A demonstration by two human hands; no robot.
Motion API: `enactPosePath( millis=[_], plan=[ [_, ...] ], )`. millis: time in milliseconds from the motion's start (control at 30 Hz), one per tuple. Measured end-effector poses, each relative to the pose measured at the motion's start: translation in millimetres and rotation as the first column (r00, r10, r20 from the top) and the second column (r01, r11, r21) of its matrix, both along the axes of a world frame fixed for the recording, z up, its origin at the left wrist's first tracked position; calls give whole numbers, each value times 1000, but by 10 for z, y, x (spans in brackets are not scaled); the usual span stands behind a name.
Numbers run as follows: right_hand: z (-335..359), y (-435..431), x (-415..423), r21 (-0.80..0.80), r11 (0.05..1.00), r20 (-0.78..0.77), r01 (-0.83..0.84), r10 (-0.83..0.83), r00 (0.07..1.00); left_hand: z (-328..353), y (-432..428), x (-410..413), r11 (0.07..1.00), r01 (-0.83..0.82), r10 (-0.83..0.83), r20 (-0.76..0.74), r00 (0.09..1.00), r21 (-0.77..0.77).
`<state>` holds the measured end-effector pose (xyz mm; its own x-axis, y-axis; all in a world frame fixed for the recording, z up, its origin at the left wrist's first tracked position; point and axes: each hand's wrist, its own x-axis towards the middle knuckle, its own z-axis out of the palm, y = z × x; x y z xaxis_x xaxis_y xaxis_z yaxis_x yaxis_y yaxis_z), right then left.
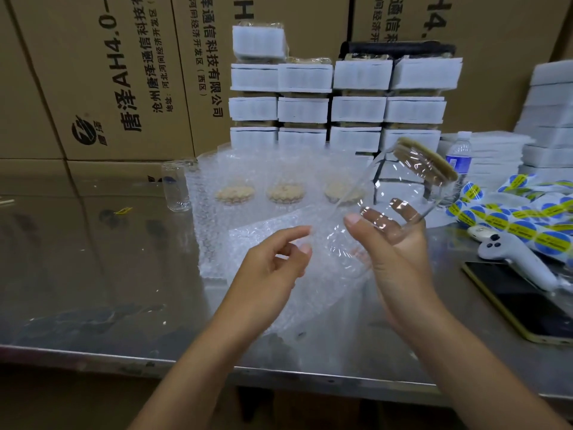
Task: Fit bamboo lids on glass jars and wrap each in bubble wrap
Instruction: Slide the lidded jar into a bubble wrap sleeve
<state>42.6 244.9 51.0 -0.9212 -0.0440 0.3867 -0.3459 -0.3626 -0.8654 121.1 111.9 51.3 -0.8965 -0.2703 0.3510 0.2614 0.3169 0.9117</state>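
Right hand grips the base of a glass jar, fingers wrapped around its lower wall, and holds it tilted in the air with its bamboo lid already seated and pointing up and away. Beside it, the left hand curls its thumb and forefinger at the edge of a bubble wrap sheet and appears to pinch it; the sheet rises crumpled from the steel desk between the two hands. Judged from this, the lid step is finished for this jar and wrapping is starting: the next move calls for laying the jar on the sheet and rolling the wrap snugly around the glass while the lid stays on. To the right lie a phone and strips of blue-and-yellow stickers. Farther back, three wrapped jars stand in a row on more bubble wrap, with one bare jar at their left. Behind them rise stacked white packs and printed cartons.
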Motion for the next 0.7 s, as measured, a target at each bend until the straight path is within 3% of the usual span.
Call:
enactPosePath(
  millis=[100, 200, 400, 467, 600, 700],
  plan=[
    [14, -41, 29, 9, 998, -20, 55, -55, 998, -132, 3, 53, 964, 38, -54, -53, 997, -262],
    [14, -93, 66, 6, 996, -12, 87, -87, 996, -250, 39, 15, 855, -16, -48, -111, 993, -519],
    [34, -202, 134, 38, 997, 17, 66, -66, 998, -310, 127, -162, 661, -236, 89, -238, 967, -712],
    [29, -213, 132, 61, 997, 2, 49, -49, 999, -281, 142, -190, 631, -299, 120, -290, 949, -716],
    [50, -193, 154, 202, 979, -28, 3, 2, 1000, -193, 147, -219, 680, -419, 172, -424, 889, -602],
    [100, -161, 165, 303, 953, -76, -27, 53, 996, -160, 101, -229, 716, -457, 230, -440, 868, -528]
  ],
)
